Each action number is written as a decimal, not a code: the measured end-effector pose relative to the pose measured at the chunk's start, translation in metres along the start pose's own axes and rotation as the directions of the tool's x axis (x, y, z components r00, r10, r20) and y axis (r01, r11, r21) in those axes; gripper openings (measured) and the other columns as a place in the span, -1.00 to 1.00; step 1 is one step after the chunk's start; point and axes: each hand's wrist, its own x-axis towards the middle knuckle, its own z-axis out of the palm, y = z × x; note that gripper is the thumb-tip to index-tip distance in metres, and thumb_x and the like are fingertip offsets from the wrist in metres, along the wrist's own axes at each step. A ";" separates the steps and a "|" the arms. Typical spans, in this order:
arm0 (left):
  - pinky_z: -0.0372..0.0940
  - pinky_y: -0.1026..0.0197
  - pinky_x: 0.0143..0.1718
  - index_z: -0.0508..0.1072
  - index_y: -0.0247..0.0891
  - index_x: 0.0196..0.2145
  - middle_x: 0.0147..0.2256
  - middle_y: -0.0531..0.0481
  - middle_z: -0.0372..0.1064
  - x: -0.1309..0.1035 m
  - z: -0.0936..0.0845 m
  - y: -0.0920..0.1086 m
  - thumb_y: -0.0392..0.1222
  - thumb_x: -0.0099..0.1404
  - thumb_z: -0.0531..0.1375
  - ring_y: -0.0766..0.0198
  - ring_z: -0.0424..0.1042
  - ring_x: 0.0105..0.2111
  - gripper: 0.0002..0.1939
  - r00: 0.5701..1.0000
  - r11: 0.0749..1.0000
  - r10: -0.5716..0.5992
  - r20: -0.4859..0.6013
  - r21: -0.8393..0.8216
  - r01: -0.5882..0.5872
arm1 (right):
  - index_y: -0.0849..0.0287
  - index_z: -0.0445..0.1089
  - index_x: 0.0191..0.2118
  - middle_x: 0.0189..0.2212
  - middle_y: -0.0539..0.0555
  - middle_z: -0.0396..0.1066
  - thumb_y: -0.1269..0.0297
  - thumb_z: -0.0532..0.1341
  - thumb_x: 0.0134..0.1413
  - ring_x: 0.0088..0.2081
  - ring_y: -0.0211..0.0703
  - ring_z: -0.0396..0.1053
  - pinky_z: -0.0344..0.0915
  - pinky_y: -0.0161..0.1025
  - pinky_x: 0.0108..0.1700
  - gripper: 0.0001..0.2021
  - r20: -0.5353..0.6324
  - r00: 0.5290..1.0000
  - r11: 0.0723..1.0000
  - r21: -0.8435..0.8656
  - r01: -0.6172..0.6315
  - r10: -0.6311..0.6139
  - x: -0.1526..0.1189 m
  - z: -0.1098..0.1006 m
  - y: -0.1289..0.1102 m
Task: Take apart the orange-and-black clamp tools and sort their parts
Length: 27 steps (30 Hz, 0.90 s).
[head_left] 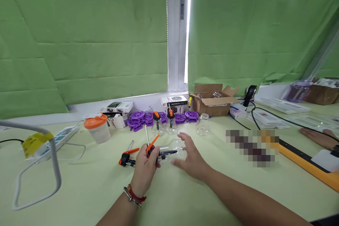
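Note:
A clear bottle (172, 148) lies sideways between my hands, its neck toward the left and a black tube inside it. My left hand (145, 166) is closed round the black pump head with an orange lever (152, 144) at the neck. Around the bottle's base, at the right, my right hand (192, 157) curves with fingers and thumb apart. Another black and orange pump head (127, 157) lies on the table left of my left hand. Two bottles with orange-levered heads (156, 122) (171, 122) stand behind, near a headless clear bottle (203, 125).
Purple plastic parts (137, 118), small boxes (118, 113) and an open carton (214, 102) line the back. An orange-lidded cup (97, 129), a power strip (57, 143) and a grey frame (57, 169) are left. Another person's hand (317, 138) rests at the right.

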 end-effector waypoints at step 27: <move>-0.20 0.38 -0.76 0.07 -0.17 -0.51 -0.65 0.24 -0.04 0.013 -0.006 -0.007 0.19 0.19 0.00 0.50 -0.12 -0.77 -0.62 0.968 0.968 -0.188 0.167 -0.134 0.211 | 0.01 0.27 0.04 0.15 0.18 0.09 -0.05 0.31 -0.15 0.23 0.15 -0.04 -0.12 0.14 0.24 -0.41 0.312 0.889 0.933 -0.025 0.359 -0.334 -0.017 -0.032 -0.007</move>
